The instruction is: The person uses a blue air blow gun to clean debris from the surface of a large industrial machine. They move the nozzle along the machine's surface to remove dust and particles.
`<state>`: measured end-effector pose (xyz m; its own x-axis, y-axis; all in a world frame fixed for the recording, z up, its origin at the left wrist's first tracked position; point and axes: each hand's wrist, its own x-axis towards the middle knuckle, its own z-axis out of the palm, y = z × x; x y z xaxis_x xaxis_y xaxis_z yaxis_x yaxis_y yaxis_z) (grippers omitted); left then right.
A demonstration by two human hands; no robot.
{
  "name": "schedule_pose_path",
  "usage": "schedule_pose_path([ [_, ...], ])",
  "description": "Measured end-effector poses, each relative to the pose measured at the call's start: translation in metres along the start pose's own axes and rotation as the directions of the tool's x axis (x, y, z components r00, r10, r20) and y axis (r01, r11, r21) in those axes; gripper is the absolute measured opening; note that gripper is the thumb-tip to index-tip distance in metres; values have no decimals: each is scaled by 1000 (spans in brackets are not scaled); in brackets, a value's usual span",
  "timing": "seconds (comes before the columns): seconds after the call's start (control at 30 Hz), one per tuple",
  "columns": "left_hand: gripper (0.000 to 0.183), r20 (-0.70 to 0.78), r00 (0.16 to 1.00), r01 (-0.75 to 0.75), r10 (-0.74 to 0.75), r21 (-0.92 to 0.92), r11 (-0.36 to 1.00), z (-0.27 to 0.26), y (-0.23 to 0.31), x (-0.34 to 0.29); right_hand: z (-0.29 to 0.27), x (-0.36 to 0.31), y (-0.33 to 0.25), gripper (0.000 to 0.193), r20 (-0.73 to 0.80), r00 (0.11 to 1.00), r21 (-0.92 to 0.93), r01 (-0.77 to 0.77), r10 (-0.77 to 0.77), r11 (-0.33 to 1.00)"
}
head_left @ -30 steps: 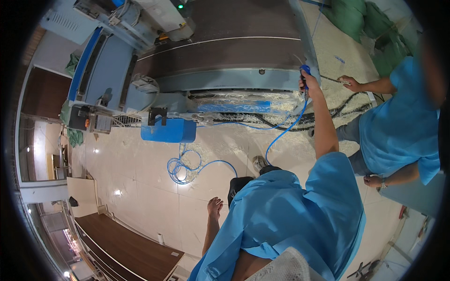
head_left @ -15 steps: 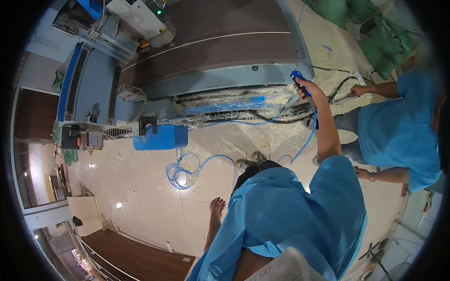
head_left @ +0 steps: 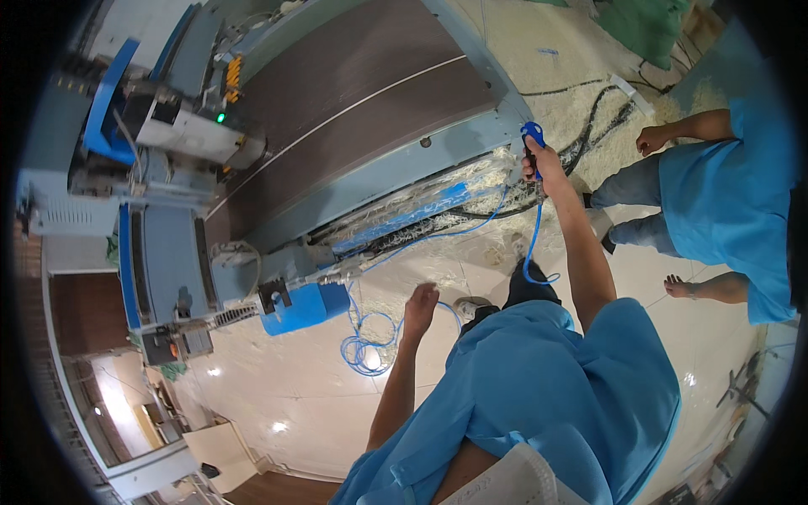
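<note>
In my right hand (head_left: 547, 166) is a blue air blow gun (head_left: 532, 132), gripped with the fingers wrapped round its handle. A thin blue air hose (head_left: 536, 231) hangs from the gun and curls near my foot. My right arm reaches forward, the gun beside the corner of a large grey machine bed (head_left: 471, 126). Pale shavings (head_left: 497, 177) cover the ledge below that bed. My left hand (head_left: 420, 308) is raised over the floor, fingers loosely bent, with nothing visible in it. Nearest to it are loose coils of hose (head_left: 368, 353) on the tiles.
At the right stands a co-worker in a blue shirt (head_left: 715, 202), arms lowered. Black cables (head_left: 585, 139) run across shavings beyond the bed. A machine head (head_left: 181, 135) with a green light is at left, and a blue box-shaped cover (head_left: 307, 310) juts out above the floor. Green sacks (head_left: 644, 29) lie at the back.
My view has turned and moved forward along the machine. My left hand has come up and forward. The blow gun stays in my right hand, and the co-worker's lower hand has opened out.
</note>
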<state>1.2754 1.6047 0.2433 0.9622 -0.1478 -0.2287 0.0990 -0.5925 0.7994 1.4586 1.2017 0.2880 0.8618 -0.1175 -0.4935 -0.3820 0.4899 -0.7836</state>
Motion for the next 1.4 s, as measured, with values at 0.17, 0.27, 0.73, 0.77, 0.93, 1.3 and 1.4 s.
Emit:
schedule_pose_path([
  [0.17, 32, -36, 992, -115, 118, 80, 990, 14, 105, 153, -9, 2, -13, 36, 261, 960, -131, -68, 101, 989],
  [0.27, 38, -68, 940, -305, 333, 265, 915, 27, 151, 249, -20, 24, -20, 36, 322, 946, -87, -22, 49, 996],
  [0.73, 50, -77, 904, -255, 420, 691, 676, 136, 230, 540, -92, 131, -55, 31, 248, 951, -336, -97, 187, 937],
  [0.77, 48, -104, 888, -246, 448, 715, 654, 139, 230, 540, -95, 133, -56, 31, 281, 941, -372, -76, 190, 925],
  [0.93, 41, -182, 899, -152, 397, 723, 674, 141, 229, 537, -95, 149, -53, 29, 374, 912, -393, -7, 167, 919],
  [1.3, 36, -214, 904, -129, 370, 688, 714, 139, 228, 542, -83, 163, -55, 27, 232, 964, -396, -25, 127, 918],
  [1.4, 36, -199, 912, -116, 358, 714, 691, 137, 224, 541, -76, 149, -49, 29, 105, 989, -456, -43, 102, 889],
])
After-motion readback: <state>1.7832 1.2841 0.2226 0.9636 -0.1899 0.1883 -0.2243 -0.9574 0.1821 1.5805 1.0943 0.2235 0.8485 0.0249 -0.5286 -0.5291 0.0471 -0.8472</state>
